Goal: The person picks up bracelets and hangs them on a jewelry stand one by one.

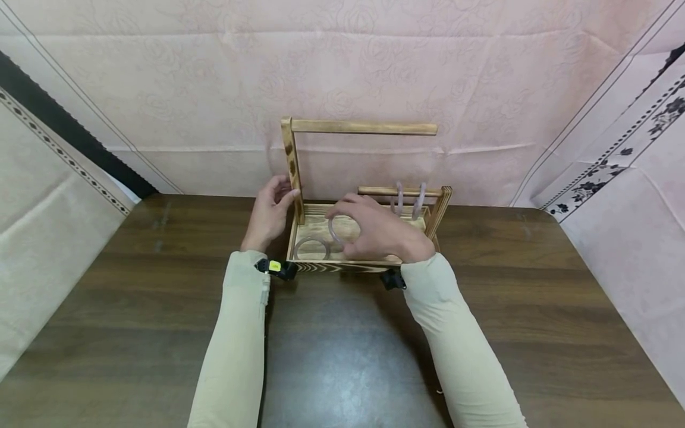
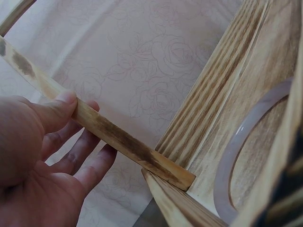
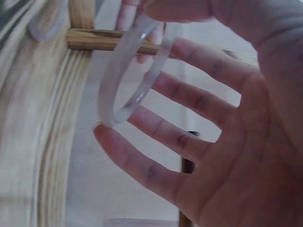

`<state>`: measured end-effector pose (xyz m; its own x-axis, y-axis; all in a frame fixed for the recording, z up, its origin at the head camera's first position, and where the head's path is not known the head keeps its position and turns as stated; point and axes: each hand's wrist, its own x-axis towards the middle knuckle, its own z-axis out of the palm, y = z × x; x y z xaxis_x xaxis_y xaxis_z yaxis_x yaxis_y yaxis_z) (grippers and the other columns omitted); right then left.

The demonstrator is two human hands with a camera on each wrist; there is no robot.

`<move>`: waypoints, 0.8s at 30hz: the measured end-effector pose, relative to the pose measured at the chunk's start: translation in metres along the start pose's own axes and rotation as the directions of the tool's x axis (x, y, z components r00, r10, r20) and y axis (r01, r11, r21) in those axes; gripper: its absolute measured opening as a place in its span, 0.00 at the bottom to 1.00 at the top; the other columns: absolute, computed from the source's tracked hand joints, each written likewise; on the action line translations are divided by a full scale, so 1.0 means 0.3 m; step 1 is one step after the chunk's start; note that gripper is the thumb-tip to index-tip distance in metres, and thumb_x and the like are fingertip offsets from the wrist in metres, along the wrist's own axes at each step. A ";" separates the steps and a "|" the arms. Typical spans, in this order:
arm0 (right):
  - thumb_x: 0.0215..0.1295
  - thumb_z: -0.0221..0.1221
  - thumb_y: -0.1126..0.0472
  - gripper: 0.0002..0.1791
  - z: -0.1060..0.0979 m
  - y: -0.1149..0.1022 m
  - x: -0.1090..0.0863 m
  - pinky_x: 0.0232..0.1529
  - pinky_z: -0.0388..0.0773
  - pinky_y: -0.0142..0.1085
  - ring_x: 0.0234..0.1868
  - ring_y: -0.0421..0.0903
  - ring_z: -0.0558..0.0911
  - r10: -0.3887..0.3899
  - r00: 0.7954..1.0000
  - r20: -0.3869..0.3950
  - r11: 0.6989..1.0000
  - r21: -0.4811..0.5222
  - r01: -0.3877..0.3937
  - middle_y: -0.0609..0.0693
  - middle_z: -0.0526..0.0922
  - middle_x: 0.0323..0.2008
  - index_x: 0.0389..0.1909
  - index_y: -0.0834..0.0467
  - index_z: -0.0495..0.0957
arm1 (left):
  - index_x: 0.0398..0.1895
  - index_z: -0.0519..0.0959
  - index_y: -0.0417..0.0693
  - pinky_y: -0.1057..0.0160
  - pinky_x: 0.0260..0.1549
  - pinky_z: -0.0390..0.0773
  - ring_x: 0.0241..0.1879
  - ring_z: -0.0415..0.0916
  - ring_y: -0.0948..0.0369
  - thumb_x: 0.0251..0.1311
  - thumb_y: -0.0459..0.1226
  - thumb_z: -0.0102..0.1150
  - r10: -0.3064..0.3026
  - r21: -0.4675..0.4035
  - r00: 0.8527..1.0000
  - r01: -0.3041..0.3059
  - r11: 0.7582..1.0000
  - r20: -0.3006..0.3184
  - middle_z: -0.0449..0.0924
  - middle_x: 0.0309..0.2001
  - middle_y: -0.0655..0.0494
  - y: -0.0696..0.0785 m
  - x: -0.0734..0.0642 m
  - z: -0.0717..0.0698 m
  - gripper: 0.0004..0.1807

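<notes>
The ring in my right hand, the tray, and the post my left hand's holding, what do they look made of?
Ring: perhaps stone, glass or plastic; milky, smooth and glossy, with a bright highlight.
Tray: apparently wood, smooth-looking, with light-and-dark grain along its walls.
Post: likely wood too, pale with dark, scorched-looking patches; I can't tell whether it's varnished.

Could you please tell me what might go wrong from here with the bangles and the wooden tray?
The right hand holds one bangle above the tray; if it slips, it could strike the loose bangle lying there. That hand is also near the short bar, so it might brush the two hanging bangles and slide them along it. The left hand grips the upright post; an uneven push there could shift or tilt the tray.
</notes>
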<state>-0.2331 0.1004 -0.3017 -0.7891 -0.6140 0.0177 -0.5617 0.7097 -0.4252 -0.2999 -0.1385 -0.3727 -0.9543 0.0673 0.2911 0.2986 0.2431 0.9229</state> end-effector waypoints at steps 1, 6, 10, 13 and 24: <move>0.52 0.70 0.56 0.33 -0.005 -0.004 -0.001 0.65 0.74 0.49 0.68 0.50 0.69 -0.008 1.000 -0.001 1.000 0.000 0.008 0.46 0.72 0.65 0.63 0.45 0.76 | 0.65 0.71 0.35 0.50 0.66 0.73 0.62 0.76 0.46 0.75 0.33 0.52 0.000 -0.004 1.000 0.000 1.000 0.001 0.79 0.62 0.37 0.001 0.000 0.000 0.19; 0.51 0.72 0.55 0.34 -0.033 -0.022 -0.012 0.66 0.73 0.47 0.67 0.49 0.70 -0.012 1.000 -0.023 1.000 0.021 0.013 0.46 0.74 0.63 0.63 0.44 0.76 | 0.64 0.71 0.35 0.51 0.66 0.73 0.62 0.77 0.47 0.75 0.33 0.53 0.000 0.007 1.000 0.000 1.000 -0.001 0.79 0.61 0.37 0.000 -0.001 0.000 0.19; 0.51 0.71 0.54 0.34 -0.045 -0.030 -0.020 0.68 0.72 0.46 0.67 0.47 0.71 -0.009 0.998 -0.057 1.000 0.023 0.010 0.46 0.75 0.62 0.63 0.43 0.77 | 0.63 0.71 0.35 0.51 0.66 0.74 0.62 0.77 0.47 0.75 0.34 0.53 0.003 0.019 1.000 -0.003 1.000 -0.002 0.79 0.61 0.38 0.000 -0.002 -0.001 0.18; 0.52 0.71 0.54 0.34 -0.046 -0.028 -0.021 0.68 0.72 0.45 0.66 0.47 0.72 -0.017 0.997 -0.075 0.999 0.030 0.019 0.45 0.75 0.61 0.63 0.44 0.77 | 0.63 0.71 0.35 0.51 0.66 0.74 0.62 0.77 0.48 0.75 0.34 0.53 0.008 0.023 1.000 -0.008 1.000 -0.003 0.80 0.61 0.39 0.001 -0.001 -0.004 0.18; 0.53 0.70 0.61 0.32 -0.058 -0.017 -0.029 0.60 0.75 0.42 0.56 0.45 0.76 -0.047 0.992 -0.114 0.994 0.091 0.058 0.44 0.76 0.61 0.62 0.46 0.77 | 0.63 0.71 0.35 0.50 0.66 0.73 0.62 0.77 0.47 0.75 0.34 0.54 -0.002 0.010 1.000 0.002 1.000 0.007 0.80 0.61 0.38 0.002 -0.003 -0.004 0.18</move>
<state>-0.2277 0.1082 -0.2839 -0.7848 -0.6036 0.1409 -0.5816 0.6386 -0.5039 -0.2989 -0.1395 -0.3722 -0.9550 0.0731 0.2874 0.2965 0.2529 0.9210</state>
